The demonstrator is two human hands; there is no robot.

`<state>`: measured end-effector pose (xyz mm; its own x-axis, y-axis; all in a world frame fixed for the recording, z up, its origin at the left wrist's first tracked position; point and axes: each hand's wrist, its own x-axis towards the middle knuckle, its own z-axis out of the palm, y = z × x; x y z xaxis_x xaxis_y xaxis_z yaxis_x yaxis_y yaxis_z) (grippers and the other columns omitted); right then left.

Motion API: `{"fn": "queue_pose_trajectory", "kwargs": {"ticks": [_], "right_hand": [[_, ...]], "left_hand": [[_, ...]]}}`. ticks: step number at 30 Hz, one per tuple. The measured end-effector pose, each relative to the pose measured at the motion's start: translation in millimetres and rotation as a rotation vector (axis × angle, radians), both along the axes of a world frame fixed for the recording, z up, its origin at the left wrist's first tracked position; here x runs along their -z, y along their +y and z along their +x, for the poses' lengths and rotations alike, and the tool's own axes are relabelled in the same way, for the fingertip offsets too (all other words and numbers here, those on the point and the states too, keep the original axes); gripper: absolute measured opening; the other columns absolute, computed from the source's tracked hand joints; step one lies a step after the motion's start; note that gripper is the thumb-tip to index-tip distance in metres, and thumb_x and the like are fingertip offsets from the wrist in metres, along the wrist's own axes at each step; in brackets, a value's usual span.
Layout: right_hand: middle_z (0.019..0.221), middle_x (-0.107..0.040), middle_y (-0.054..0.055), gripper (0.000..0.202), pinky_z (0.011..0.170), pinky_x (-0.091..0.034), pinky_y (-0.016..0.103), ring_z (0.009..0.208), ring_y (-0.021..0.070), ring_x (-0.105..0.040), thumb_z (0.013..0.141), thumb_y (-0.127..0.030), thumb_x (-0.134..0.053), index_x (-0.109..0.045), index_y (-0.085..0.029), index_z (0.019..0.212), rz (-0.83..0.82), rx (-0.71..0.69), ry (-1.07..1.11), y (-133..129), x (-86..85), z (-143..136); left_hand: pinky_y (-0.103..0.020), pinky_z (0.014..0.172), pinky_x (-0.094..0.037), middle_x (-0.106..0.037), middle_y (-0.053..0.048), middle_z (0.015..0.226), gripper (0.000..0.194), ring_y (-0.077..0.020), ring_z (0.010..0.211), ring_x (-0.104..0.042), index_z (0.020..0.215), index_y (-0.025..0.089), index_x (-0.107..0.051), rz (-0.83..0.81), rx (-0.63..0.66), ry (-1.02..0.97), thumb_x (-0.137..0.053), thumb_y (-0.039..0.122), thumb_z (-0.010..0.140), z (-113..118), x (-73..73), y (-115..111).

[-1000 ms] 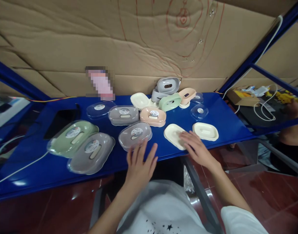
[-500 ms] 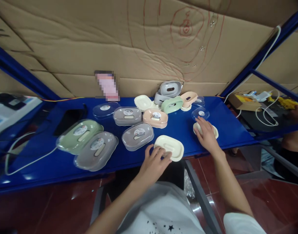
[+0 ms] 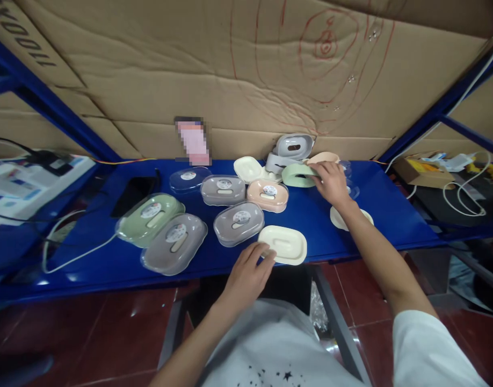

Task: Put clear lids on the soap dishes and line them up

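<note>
Touching the crosswise green oval plastic cover (image 3: 291, 179) at its right end, the right hand (image 3: 333, 183) — grip unclear — reaches across the bench (image 3: 311, 210), the loosely open left hand (image 3: 245, 277) touching the nearer cream oval tray (image 3: 289, 244).

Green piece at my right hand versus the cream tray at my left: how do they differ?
The green piece has taller walls; the cream tray is shallow. The green piece is farther back, among other parts, while the cream tray lies flat near the front edge. Both are rounded and oblong, with the right hand at the green piece's end and the left hand at the tray's.
</note>
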<state>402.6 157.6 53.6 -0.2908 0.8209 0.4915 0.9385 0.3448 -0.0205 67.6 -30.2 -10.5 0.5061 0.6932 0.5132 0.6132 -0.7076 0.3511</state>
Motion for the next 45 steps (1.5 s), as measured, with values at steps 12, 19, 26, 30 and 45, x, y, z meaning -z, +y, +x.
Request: {"fn": "queue_pose_trajectory", "kwargs": {"ticks": [12, 19, 26, 30, 45], "right_hand": [[0.140, -0.075, 0.007, 0.043, 0.104, -0.061, 0.043, 0.121, 0.0276, -0.075, 0.110, -0.046, -0.056, -0.066, -0.028, 0.147, -0.515, -0.242, 0.386, -137, 0.4, -36], [0.151, -0.069, 0.007, 0.043, 0.121, -0.053, 0.048, 0.142, 0.0282, -0.064, 0.112, -0.044, -0.052, -0.065, -0.029, 0.150, -0.511, -0.250, 0.488, -150, 16.8, -71], [0.171, -0.047, 0.005, 0.043, 0.131, -0.039, 0.056, 0.160, 0.0274, -0.043, 0.114, -0.036, -0.046, -0.061, -0.032, 0.155, -0.553, -0.442, 0.377, -162, 27.8, -76], [0.165, -0.056, 0.005, 0.049, 0.129, -0.042, 0.054, 0.155, 0.0258, -0.050, 0.113, -0.030, -0.044, -0.053, -0.033, 0.161, -0.437, -0.366, 0.324, -134, 20.1, -37], [0.156, -0.054, 0.027, 0.076, 0.117, -0.035, 0.062, 0.146, 0.0449, -0.048, 0.079, -0.027, -0.089, -0.063, -0.015, 0.150, -0.621, 0.228, 0.046, -22, -8.8, 137]], "left_hand": [[-0.049, 0.109, -0.062, -0.048, -0.021, 0.159, 0.060, -0.0349, 0.144, -0.059, 0.157, 0.027, -0.049, 0.036, -0.094, -0.171, -0.072, 0.025, 0.101, 5, 12.6, 4], [-0.053, 0.121, -0.054, -0.048, -0.019, 0.167, 0.052, -0.0350, 0.154, -0.051, 0.155, 0.024, -0.053, 0.032, -0.028, -0.058, -0.067, 0.025, 0.105, 2, 5.5, 7], [-0.051, 0.119, -0.057, -0.067, -0.013, 0.149, 0.029, -0.0330, 0.148, -0.058, 0.130, 0.020, -0.070, 0.056, 0.007, -0.028, -0.071, 0.030, 0.103, -4, 9.6, 7], [-0.052, 0.117, -0.058, -0.065, -0.013, 0.151, 0.027, -0.0337, 0.147, -0.058, 0.129, 0.021, -0.071, 0.033, 0.014, -0.018, -0.069, 0.031, 0.104, -5, 6.5, 7], [-0.052, 0.118, -0.056, -0.063, -0.012, 0.148, 0.026, -0.0323, 0.144, -0.055, 0.131, 0.022, -0.071, -0.026, 0.041, -0.054, -0.066, 0.022, 0.105, -8, 6.3, 10]]}}
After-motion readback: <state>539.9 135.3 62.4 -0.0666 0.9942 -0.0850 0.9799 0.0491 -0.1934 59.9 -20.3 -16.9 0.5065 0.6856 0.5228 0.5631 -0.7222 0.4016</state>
